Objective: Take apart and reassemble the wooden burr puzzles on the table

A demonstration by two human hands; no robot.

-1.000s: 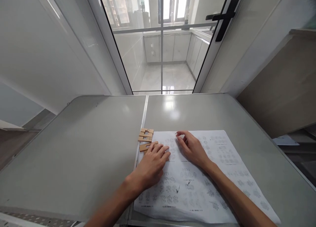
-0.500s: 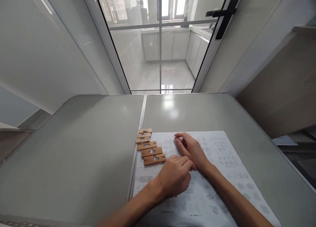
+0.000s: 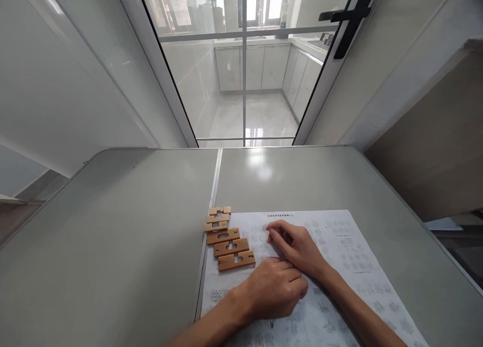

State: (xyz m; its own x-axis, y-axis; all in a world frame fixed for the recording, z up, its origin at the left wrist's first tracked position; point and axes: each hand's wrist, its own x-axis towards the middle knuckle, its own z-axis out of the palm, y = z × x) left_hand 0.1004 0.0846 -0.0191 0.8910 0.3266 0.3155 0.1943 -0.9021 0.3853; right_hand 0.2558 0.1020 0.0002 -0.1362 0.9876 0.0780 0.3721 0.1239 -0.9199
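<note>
Several flat wooden puzzle pieces (image 3: 226,233) with notches and slots lie in a row at the left edge of a printed white sheet (image 3: 350,256) on the grey table (image 3: 113,226). My left hand (image 3: 273,289) rests on the sheet just right of the nearest piece, fingers curled under, with nothing visible in them. My right hand (image 3: 296,249) lies on the sheet beyond it, fingers bent and pointing left toward the pieces, touching the paper. Neither hand touches the wooden pieces.
A seam (image 3: 213,186) runs down the middle of the table. Beyond the table's far edge stands a glass door (image 3: 245,75) with a black handle (image 3: 347,19). A wooden panel (image 3: 433,150) rises at the right.
My left hand has left the wooden pieces and pulled back to the right onto the sheet, uncovering the three nearer pieces. My right hand has barely moved.
</note>
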